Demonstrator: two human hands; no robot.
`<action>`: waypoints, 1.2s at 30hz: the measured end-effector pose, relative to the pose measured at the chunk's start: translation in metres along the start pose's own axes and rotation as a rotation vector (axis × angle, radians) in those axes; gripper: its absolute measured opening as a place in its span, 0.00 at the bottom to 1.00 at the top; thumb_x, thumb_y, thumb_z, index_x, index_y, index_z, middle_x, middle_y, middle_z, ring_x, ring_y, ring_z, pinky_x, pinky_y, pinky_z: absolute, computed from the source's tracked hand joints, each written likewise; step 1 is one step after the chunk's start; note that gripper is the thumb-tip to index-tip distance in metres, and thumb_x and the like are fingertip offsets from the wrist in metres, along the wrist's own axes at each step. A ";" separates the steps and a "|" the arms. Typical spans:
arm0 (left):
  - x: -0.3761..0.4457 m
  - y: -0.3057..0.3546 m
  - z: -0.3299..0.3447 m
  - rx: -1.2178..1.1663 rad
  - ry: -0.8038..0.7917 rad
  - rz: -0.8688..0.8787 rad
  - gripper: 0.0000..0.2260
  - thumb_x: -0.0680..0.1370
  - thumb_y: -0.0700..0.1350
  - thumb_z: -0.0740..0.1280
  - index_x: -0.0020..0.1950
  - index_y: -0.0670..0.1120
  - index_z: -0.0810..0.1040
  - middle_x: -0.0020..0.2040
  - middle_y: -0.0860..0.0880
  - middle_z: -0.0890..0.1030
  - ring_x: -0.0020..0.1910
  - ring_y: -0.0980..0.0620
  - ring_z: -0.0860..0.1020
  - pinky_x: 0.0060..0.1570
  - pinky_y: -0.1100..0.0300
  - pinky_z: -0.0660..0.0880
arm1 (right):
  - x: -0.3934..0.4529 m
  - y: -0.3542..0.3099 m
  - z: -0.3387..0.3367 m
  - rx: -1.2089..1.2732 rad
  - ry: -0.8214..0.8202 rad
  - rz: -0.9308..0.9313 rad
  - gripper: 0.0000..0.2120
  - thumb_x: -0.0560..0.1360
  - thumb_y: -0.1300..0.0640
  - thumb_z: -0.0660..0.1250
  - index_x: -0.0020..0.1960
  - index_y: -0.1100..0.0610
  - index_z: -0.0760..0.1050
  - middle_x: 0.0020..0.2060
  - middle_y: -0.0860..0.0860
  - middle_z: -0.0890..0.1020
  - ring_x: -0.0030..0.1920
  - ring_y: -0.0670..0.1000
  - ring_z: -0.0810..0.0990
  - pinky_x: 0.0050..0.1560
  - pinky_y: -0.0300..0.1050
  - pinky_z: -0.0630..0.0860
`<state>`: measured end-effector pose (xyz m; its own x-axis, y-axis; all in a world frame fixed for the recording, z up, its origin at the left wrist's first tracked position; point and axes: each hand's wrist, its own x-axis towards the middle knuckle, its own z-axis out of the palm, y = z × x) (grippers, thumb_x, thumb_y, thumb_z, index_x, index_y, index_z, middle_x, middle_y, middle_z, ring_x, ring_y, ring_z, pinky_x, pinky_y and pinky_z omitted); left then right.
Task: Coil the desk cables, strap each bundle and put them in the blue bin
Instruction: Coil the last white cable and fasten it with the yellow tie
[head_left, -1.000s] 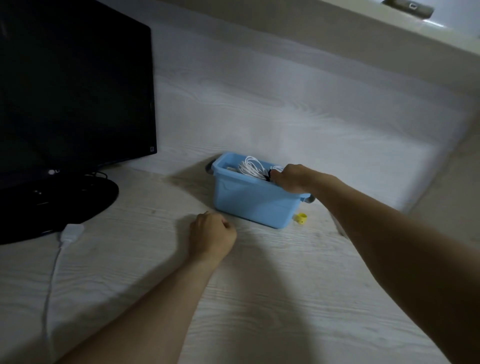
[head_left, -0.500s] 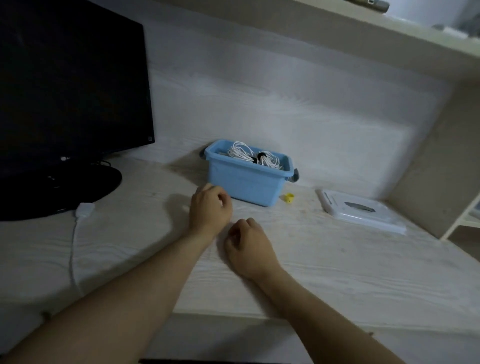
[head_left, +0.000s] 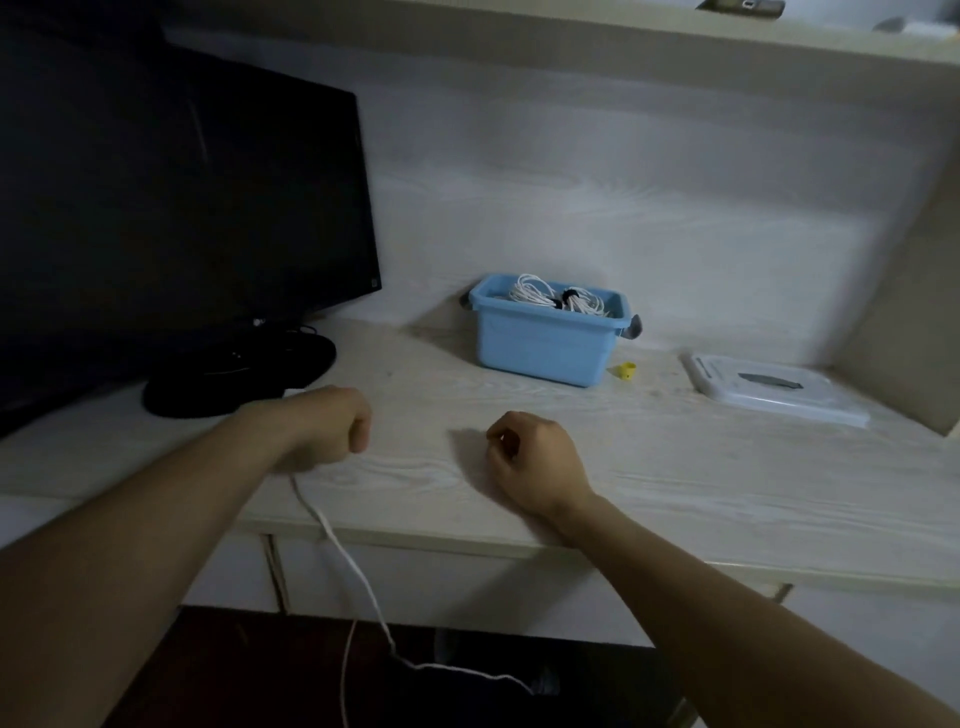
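The left hand (head_left: 332, 426) hides the near end of a white cable (head_left: 332, 535), so the grip cannot be judged. The cable's far end runs off the bottom edge. The monitor (head_left: 182, 208) is cut off at left. Bundled cables (head_left: 556, 299) sit partly hidden inside the blue bin (head_left: 545, 348). A small yellow object (head_left: 625, 371) is too small to identify.

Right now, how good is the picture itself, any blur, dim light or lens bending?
Head view: dim and bluish overall; the monitor is nearly featureless black; the wide lens bows the shelf edge; the blue bin reads fairly sharp; the left hand is slightly soft; soft shadows sit beside the bin.
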<state>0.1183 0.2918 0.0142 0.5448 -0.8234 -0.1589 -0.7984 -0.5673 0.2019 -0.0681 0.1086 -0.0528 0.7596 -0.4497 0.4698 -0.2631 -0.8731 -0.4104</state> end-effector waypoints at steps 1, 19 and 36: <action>-0.005 -0.009 0.000 0.010 -0.032 -0.007 0.16 0.75 0.32 0.60 0.55 0.48 0.78 0.56 0.50 0.74 0.53 0.50 0.75 0.56 0.58 0.74 | -0.002 -0.011 0.004 0.046 -0.027 0.014 0.07 0.77 0.54 0.65 0.51 0.54 0.81 0.46 0.50 0.84 0.45 0.50 0.80 0.48 0.46 0.78; -0.035 -0.007 0.061 -0.202 0.413 0.013 0.04 0.82 0.43 0.59 0.49 0.46 0.71 0.51 0.46 0.75 0.49 0.46 0.75 0.47 0.53 0.70 | -0.052 -0.134 0.052 0.062 -0.119 0.009 0.19 0.78 0.45 0.66 0.58 0.61 0.73 0.54 0.58 0.76 0.54 0.57 0.74 0.55 0.54 0.73; -0.068 0.150 0.088 -1.165 0.388 0.335 0.07 0.83 0.42 0.60 0.45 0.47 0.72 0.21 0.54 0.67 0.19 0.55 0.63 0.26 0.61 0.62 | -0.136 -0.014 -0.097 0.884 -0.232 0.452 0.09 0.74 0.58 0.65 0.36 0.60 0.77 0.33 0.57 0.79 0.37 0.58 0.79 0.45 0.54 0.78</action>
<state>-0.0609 0.2643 -0.0294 0.5571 -0.7678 0.3163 -0.3212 0.1520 0.9348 -0.2255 0.1639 -0.0348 0.8190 -0.5737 0.0031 -0.0920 -0.1367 -0.9863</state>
